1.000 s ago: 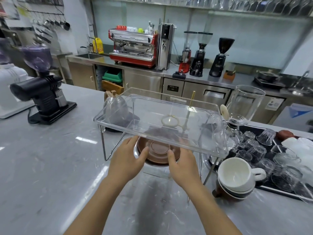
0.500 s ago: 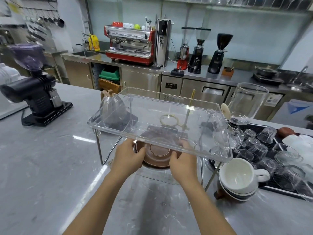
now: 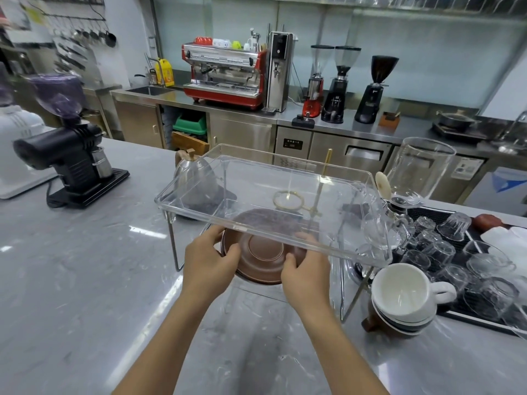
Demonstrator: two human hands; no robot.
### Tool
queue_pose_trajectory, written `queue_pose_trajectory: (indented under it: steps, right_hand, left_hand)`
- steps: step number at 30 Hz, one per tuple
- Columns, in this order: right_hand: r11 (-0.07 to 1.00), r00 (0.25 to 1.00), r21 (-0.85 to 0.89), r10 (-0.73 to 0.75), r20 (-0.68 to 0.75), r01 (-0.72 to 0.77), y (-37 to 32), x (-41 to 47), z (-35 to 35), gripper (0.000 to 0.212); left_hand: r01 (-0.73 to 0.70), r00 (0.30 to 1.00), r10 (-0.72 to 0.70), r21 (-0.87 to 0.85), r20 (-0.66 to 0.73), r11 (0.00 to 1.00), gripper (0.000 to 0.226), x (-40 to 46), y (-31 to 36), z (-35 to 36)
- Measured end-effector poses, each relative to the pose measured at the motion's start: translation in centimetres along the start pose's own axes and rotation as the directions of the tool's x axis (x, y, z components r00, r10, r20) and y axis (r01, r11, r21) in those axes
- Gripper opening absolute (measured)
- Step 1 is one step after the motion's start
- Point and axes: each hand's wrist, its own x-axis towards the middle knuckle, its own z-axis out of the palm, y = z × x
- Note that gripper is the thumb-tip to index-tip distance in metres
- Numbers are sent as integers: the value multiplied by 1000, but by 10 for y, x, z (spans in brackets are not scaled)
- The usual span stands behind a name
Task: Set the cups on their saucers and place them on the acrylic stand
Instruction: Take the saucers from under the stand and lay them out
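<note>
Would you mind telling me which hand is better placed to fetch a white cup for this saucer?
The right hand, probably: the stacked white cups sit on its side of the brown saucer, while the left hand would have to cross over.

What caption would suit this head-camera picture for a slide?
Left hand and right hand hold a brown saucer under the clear acrylic stand; stacked white cups wait nearby.
</note>
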Motion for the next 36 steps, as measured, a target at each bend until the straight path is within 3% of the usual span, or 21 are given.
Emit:
queue_pose_trajectory:
  steps: [6,12,20,31,36]
  right_hand:
    - [998,999,-38,-38,19,39,-7,-21,-6,27]
    - [997,996,-62,-49,78,54,-11,-48,-14,39]
    - [998,988,-40,-33,150,39,-1,-87,-25,44]
    - [994,954,-100,74,289,-47,26,-134,-46,71]
    - [986,943,-153,110,314,-64,39,-146,-55,60]
  left_hand:
    - [9,998,-14,-77,-67,997,63,-24,1,-19]
    - [57,992,-82,-245,-92,968,45,-56,-8,-35]
    - [78,992,-103,-272,-79,959,54,-102,-20,-52]
    - [144,986,-162,-307,-31,941,56,-163,-40,-59]
    - [206,978,-208,-302,25,931,52,-178,-44,-53]
